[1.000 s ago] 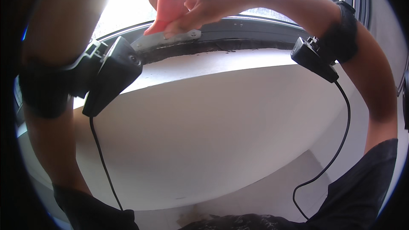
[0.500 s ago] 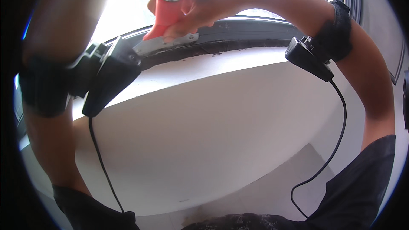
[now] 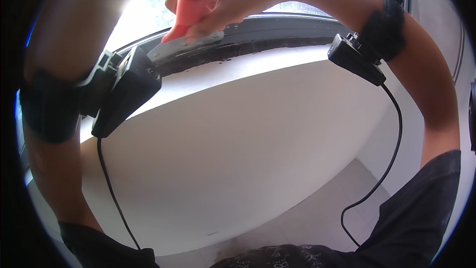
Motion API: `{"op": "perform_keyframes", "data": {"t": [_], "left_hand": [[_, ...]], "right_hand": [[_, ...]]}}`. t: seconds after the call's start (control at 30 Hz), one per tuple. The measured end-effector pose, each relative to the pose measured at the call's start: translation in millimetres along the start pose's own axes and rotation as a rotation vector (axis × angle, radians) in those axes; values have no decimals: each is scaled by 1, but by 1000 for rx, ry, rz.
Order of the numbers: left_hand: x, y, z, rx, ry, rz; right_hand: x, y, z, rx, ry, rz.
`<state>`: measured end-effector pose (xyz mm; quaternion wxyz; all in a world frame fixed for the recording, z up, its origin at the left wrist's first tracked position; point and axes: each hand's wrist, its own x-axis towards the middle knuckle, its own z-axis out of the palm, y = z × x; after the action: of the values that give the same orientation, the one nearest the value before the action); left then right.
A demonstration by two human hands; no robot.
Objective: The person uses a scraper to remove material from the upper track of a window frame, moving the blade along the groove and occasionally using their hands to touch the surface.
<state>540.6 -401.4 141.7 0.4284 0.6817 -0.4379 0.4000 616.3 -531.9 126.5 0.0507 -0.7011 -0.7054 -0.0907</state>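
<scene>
My right hand (image 3: pixel 218 12) grips a putty knife (image 3: pixel 182 17) with a silver handle and a red lower part that flares toward its blade. Fingers wrap the red part from the right. The wide metal blade lies against the dark, rough-edged strip (image 3: pixel 238 51) along the foot of the grey window frame (image 3: pixel 292 27). My left forearm (image 3: pixel 69 25) rises on the left and leaves the picture at the top, so the left hand is cut off. Whether it touches the handle's upper end cannot be seen.
A white sill (image 3: pixel 258 65) curves below the frame, above a pale wall (image 3: pixel 238 139). Black strapped-on devices (image 3: pixel 130 89) sit on both forearms, each with a hanging cable (image 3: pixel 396 134). Bright glass (image 3: pixel 144 17) stands behind. Greyish floor (image 3: pixel 317 208) shows low down.
My right hand and the putty knife have shifted slightly up and left in the picture. The sill and window frame also sit a little higher in view. The grip is the same.
</scene>
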Motion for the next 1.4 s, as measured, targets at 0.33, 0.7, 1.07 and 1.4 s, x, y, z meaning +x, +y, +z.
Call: {"op": "perform_keyframes", "data": {"t": [0.33, 0.7, 1.07, 1.4], "left_hand": [[3, 5, 14, 11, 8, 27], [10, 20, 32, 10, 8, 26], [10, 35, 42, 47, 11, 72], [17, 32, 41, 36, 12, 34]], "right_hand": [[6, 4, 8, 1, 51, -29], [9, -5, 3, 47, -6, -18], [3, 4, -4, 99, -41, 40], [-4, -18, -6, 156, 37, 266]]}}
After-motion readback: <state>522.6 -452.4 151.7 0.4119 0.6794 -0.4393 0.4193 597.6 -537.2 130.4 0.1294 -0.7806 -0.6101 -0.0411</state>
